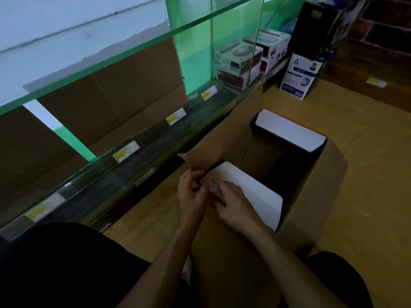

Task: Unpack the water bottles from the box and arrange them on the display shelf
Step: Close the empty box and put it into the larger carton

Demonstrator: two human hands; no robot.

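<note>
A brown cardboard box (311,207) stands open on the yellowish floor (367,174) in the middle of the frame, just right of the long glass display shelf (100,63) that runs from the lower left to the upper middle. Two white flaps show on the box: the far flap (289,132) with a red edge, towards the upper right, and the near flap (255,192) by the person's hands. The inside of the box is dark, and I cannot tell what lies in it; no water bottles can be made out. The left hand (192,194) has its fingers curled in a pinch at the near left corner of the box, where a brown side flap (206,156) meets the near flap; which of the two it grips I cannot tell. The right hand (235,207) lies on the near flap, fingers fairly straight and pointing to the upper left, closed round nothing. Price labels (125,154) with yellow marks sit along the shelf's front rail, and brown cardboard sheets (124,90) show behind the glass. In the upper right, packaged product boxes (238,63) stand on the shelf behind a glass divider, with a blue and white kettle box (298,76) on the floor just beside them and a black box (315,25) on top of it. The person's dark-clothed knees (66,263) fill the lower corners
</note>
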